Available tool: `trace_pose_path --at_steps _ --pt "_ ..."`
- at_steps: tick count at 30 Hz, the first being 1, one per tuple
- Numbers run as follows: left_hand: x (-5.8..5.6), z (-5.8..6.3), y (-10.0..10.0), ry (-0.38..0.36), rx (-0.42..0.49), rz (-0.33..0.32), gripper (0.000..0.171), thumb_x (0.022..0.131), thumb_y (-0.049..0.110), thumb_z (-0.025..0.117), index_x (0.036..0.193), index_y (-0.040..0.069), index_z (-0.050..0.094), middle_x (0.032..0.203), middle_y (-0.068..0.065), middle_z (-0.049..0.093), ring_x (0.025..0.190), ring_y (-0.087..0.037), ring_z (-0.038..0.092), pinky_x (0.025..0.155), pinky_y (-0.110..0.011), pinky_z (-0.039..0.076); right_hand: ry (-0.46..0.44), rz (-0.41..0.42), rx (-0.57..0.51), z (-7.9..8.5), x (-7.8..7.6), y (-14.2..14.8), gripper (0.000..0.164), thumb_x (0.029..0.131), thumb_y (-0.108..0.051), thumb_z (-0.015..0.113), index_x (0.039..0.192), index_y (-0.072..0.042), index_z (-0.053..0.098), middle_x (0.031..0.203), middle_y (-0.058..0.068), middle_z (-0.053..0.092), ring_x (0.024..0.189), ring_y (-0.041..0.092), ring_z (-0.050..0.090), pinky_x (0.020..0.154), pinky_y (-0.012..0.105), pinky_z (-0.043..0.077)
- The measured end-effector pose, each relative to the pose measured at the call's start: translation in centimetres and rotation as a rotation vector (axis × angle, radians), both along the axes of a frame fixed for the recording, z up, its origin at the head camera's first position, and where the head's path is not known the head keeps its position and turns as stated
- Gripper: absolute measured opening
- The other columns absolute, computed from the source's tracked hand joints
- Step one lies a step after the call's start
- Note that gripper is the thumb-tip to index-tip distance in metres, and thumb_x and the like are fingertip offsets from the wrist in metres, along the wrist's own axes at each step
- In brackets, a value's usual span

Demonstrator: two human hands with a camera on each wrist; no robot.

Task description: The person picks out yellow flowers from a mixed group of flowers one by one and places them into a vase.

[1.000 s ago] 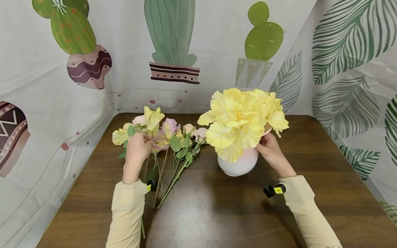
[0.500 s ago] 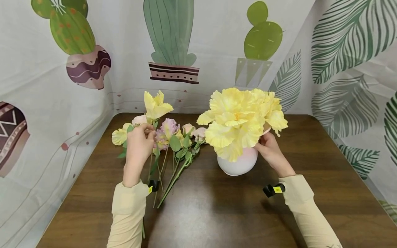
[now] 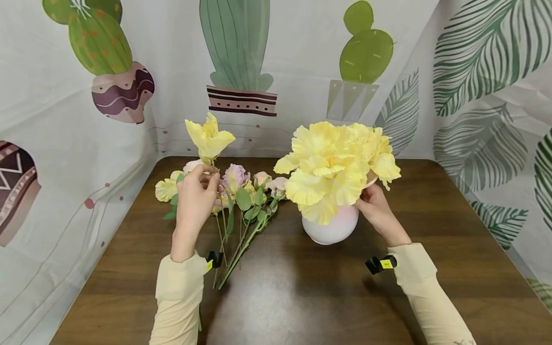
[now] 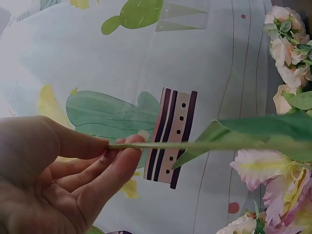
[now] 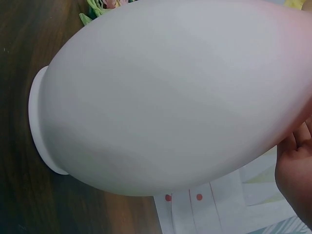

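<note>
My left hand (image 3: 194, 206) pinches the thin green stem (image 4: 195, 145) of a yellow artificial flower (image 3: 209, 139) between thumb and fingertips. Its bloom stands above the hand, and a long green leaf (image 4: 253, 129) shows on the stem in the left wrist view. At the right, my right hand (image 3: 381, 215) grips the neck of a round white and pink vase (image 3: 329, 230), its fingers partly hidden behind it. Large yellow blooms (image 3: 329, 167) fill the vase's mouth and hide most of its rim. In the right wrist view the vase's smooth body (image 5: 170, 97) covers most of the picture.
Several loose artificial flowers lie on the brown table (image 3: 276, 306) around the left hand, among them a purple flower (image 3: 235, 177), pale pink roses (image 3: 278, 187) and another yellow bloom (image 3: 167, 190). Their stems point toward the front. A cloth printed with cacti (image 3: 235, 48) hangs behind.
My left hand has lifted the yellow flower up out of the loose bunch, its bloom rising and then tilting slightly left. The right hand and the vase have stayed in place.
</note>
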State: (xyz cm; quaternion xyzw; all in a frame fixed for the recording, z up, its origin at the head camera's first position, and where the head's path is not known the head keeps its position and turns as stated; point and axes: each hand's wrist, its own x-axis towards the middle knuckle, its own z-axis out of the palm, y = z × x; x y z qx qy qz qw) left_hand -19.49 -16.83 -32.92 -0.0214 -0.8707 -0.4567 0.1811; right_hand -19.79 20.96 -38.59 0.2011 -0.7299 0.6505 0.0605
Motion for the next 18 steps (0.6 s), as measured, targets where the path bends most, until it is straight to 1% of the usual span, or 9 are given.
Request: trace_pose_path --at_steps 2,4,6,9,11,14,18 --pt "0.10 -0.10 -0.02 0.005 0.042 -0.013 0.018 0.098 0.009 0.053 0.111 -0.002 0.059 0.083 -0.022 0.070 0.053 0.002 0.059 0.044 -0.023 0.053 -0.004 -0.001 0.002 -0.02 0.05 -0.01 0.047 0.093 0.002 0.056 0.132 -0.025 0.051 0.124 -0.016 0.057 0.111 0.001 0.054 0.087 0.012 0.048" --pt "0.23 -0.17 0.00 0.025 0.063 -0.016 0.018 0.099 0.010 0.053 0.111 -0.002 0.058 0.085 -0.022 0.070 0.053 0.005 0.059 0.044 -0.023 0.053 -0.006 -0.001 0.003 -0.02 0.06 -0.03 0.048 0.093 0.002 0.056 0.132 -0.025 0.051 0.124 -0.016 0.057 0.111 0.001 0.053 0.088 0.012 0.048" --pt "0.31 -0.24 0.04 0.052 0.087 -0.023 0.018 0.098 0.011 0.053 0.110 -0.002 0.058 0.086 -0.023 0.071 0.055 0.003 0.061 0.044 -0.022 0.053 -0.006 -0.001 0.002 0.00 0.06 -0.05 0.047 0.093 0.001 0.056 0.133 -0.024 0.051 0.124 -0.016 0.057 0.111 0.001 0.053 0.087 0.013 0.048" --pt "0.36 -0.29 0.14 0.083 0.111 -0.035 0.019 0.098 0.013 0.054 0.109 -0.002 0.059 0.086 -0.023 0.071 0.058 0.000 0.065 0.048 -0.020 0.054 -0.006 -0.002 0.001 0.05 0.07 -0.06 0.047 0.094 0.001 0.056 0.133 -0.024 0.051 0.124 -0.016 0.057 0.111 0.001 0.054 0.087 0.013 0.048" --pt "0.31 -0.35 0.17 0.088 0.128 -0.045 0.021 0.099 0.014 0.054 0.110 -0.003 0.059 0.088 -0.023 0.071 0.061 -0.002 0.066 0.052 -0.019 0.056 -0.008 -0.003 0.000 0.05 0.08 -0.06 0.047 0.094 0.001 0.056 0.132 -0.025 0.051 0.123 -0.016 0.058 0.110 0.001 0.054 0.086 0.013 0.048" --pt "0.17 -0.45 0.17 0.087 0.127 -0.056 0.022 0.099 0.015 0.053 0.111 -0.002 0.059 0.089 -0.022 0.072 0.062 0.001 0.065 0.058 -0.018 0.057 -0.013 -0.003 -0.008 0.03 0.13 -0.04 0.047 0.093 0.001 0.056 0.131 -0.027 0.052 0.122 -0.017 0.058 0.109 0.000 0.055 0.086 0.013 0.049" --pt "0.03 -0.60 0.14 0.077 0.127 -0.071 0.023 0.099 0.015 0.053 0.114 -0.002 0.058 0.090 -0.021 0.071 0.062 0.005 0.063 0.060 -0.018 0.057 -0.012 -0.003 -0.007 0.04 0.12 -0.05 0.047 0.093 0.002 0.056 0.130 -0.027 0.052 0.122 -0.017 0.058 0.109 0.000 0.054 0.086 0.013 0.048"
